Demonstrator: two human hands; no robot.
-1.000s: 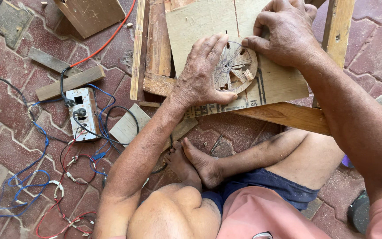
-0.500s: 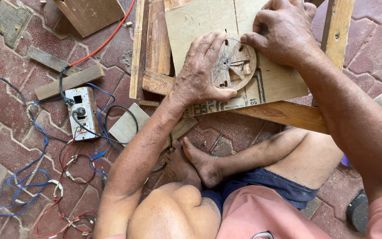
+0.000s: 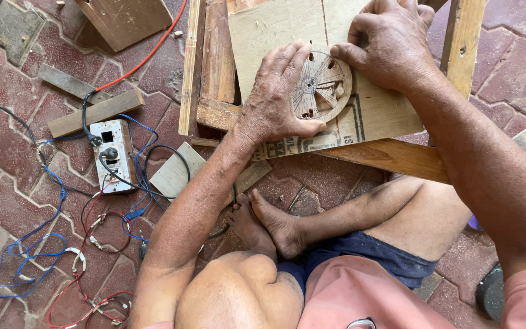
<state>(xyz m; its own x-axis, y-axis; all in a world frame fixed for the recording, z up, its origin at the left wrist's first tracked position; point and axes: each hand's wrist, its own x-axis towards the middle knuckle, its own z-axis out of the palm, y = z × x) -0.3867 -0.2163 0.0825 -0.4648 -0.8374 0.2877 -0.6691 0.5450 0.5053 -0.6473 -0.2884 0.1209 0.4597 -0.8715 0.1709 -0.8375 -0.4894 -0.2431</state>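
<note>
Far left: loose blue and red wires (image 3: 50, 268) sprawled over brick paving, feeding a white switch box (image 3: 112, 155) with a black plug in it. Orange cable (image 3: 147, 58) running up toward a wooden box (image 3: 126, 18) at top edge. Scrap wood strips (image 3: 95, 113) beside the switch box.

Centre: left hand (image 3: 275, 97) pressed flat, fingers spread, over left half of a round spoked wooden disc (image 3: 322, 85). Disc lying on a plywood sheet (image 3: 385, 113) atop a wooden frame (image 3: 214, 73).

Right: right hand (image 3: 391, 45) curled, fingertips pinching the disc's upper right rim.

Risks, judged only: thin spokes likely to crack under uneven pressing; disc could slide on smooth ply if either grip slackens; bare feet (image 3: 269, 225) close to the exposed wiring, so a snag or shock is possible.

Unclear: left half of disc under the palm; any tool under right hand not visible; plywood edge marking partly covered; frame cut off at top; dark object at bottom right unidentifiable.
</note>
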